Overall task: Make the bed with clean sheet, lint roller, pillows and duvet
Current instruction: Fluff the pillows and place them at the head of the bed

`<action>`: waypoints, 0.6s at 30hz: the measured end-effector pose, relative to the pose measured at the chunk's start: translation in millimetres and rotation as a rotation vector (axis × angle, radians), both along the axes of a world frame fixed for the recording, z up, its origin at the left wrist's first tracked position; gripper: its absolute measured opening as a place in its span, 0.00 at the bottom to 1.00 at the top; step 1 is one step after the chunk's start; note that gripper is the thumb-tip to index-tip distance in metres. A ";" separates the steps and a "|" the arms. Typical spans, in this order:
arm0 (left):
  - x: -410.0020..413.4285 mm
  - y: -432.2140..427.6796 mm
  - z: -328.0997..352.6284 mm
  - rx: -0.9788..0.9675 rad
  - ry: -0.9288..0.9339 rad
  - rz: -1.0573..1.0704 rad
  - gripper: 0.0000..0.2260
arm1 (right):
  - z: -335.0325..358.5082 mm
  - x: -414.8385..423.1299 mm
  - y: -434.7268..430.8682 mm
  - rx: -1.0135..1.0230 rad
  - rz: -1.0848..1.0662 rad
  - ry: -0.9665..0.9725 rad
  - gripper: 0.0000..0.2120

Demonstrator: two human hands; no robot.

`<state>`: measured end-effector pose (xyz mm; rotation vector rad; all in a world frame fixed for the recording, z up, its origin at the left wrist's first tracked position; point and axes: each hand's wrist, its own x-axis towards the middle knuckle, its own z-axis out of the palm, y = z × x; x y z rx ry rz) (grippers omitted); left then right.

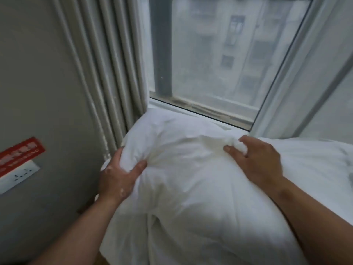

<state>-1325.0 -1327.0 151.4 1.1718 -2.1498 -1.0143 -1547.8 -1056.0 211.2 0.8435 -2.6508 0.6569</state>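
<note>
Below window (219, 60): pillow (187, 178) between left hand (116, 178), right hand (256, 159), both gripping fabric.

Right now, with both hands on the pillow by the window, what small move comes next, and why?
Probably draw the pillow slightly right and set it down. The left hand grips its left end, which sits close to the curtain, and the right hand pinches bunched cover at the top edge near the window sill, so it looks held, not yet settled.

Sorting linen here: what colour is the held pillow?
Plain white pillow, seen in head view.
</note>
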 end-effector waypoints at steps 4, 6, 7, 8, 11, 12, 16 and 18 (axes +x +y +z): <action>63.7 37.3 37.3 -0.043 0.165 0.139 0.38 | 58.7 46.9 0.2 -0.163 0.186 0.157 0.23; 113.7 59.9 51.5 -0.092 0.231 0.251 0.38 | 87.3 79.3 -2.8 -0.214 0.308 0.196 0.21; 141.5 73.3 56.3 -0.103 0.262 0.309 0.39 | 97.7 95.5 -4.7 -0.241 0.369 0.182 0.20; 171.0 88.8 59.4 -0.101 0.284 0.372 0.39 | 101.4 108.9 -7.1 -0.266 0.443 0.152 0.17; 267.3 151.7 57.9 -0.113 0.304 0.576 0.39 | 90.0 141.7 -25.2 -0.273 0.666 -0.001 0.16; 301.1 177.4 53.8 -0.110 0.300 0.650 0.39 | 81.7 156.1 -34.7 -0.239 0.744 -0.036 0.19; 439.9 300.1 21.2 -0.033 0.278 1.009 0.43 | 66.5 302.0 -34.2 -0.147 1.087 0.036 0.15; 496.3 375.3 -1.1 0.011 0.251 1.217 0.45 | 56.7 391.5 -13.3 -0.081 1.318 0.021 0.11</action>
